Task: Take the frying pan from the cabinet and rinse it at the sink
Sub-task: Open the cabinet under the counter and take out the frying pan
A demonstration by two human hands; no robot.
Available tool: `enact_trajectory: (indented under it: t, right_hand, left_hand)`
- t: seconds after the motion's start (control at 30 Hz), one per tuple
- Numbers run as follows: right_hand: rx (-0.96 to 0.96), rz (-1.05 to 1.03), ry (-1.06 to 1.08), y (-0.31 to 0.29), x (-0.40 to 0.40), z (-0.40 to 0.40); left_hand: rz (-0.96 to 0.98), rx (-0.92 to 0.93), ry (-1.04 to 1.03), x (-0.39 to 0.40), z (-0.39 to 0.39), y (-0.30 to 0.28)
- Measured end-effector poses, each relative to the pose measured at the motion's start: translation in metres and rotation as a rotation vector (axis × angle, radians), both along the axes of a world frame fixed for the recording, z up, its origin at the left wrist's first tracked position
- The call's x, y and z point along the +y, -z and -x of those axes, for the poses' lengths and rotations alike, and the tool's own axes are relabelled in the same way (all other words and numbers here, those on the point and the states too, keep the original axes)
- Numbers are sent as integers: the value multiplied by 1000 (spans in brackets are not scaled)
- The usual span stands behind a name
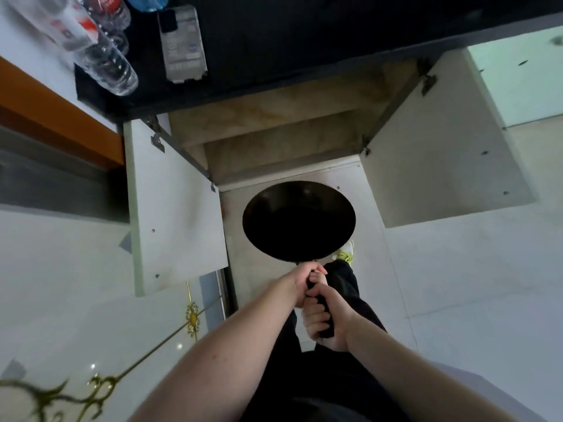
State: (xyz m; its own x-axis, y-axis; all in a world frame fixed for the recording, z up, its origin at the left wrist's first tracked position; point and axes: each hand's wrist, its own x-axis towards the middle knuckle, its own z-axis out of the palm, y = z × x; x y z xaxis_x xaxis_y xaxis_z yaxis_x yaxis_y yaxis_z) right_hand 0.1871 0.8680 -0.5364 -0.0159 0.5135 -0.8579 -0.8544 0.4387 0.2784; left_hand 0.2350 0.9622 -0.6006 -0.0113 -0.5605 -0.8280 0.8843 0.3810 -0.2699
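Observation:
A black round frying pan (298, 220) hangs level in front of the open cabinet (274, 138), just outside its lower edge and above the floor. Both hands hold its black handle. My left hand (304, 281) grips the handle close to the pan. My right hand (326, 318) grips the handle's end, right behind the left. The cabinet's shelves look bare and stained. No sink is in view.
Two white cabinet doors stand open: the left door (176, 208) and the right door (441, 153). On the dark countertop (304, 50) above lie clear plastic bottles (106, 62) and a white carton (182, 44). White tiled floor (457, 284) lies below, with my dark trousers and shoe.

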Motion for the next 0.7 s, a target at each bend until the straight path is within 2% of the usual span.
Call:
enact_trajectory:
  t: [0.2, 0.33, 0.47, 0.6, 0.7]
  right_hand:
    - [33, -45, 78, -32, -7, 43]
    - [-3, -79, 158, -52, -14, 51]
    - [-72, -29, 197, -70, -27, 49]
    - [-128, -2, 165, -88, -53, 53]
    - [-188, -34, 135, -102, -79, 65]
  left_hand:
    - [-32, -14, 19, -8, 38, -45]
    - [-150, -163, 233, -23, 36, -81]
    - [-182, -271, 418, -41, 28, -118]
    - [-220, -287, 392, -68, 30, -136]
    - [-200, -262, 276, -91, 38, -149]
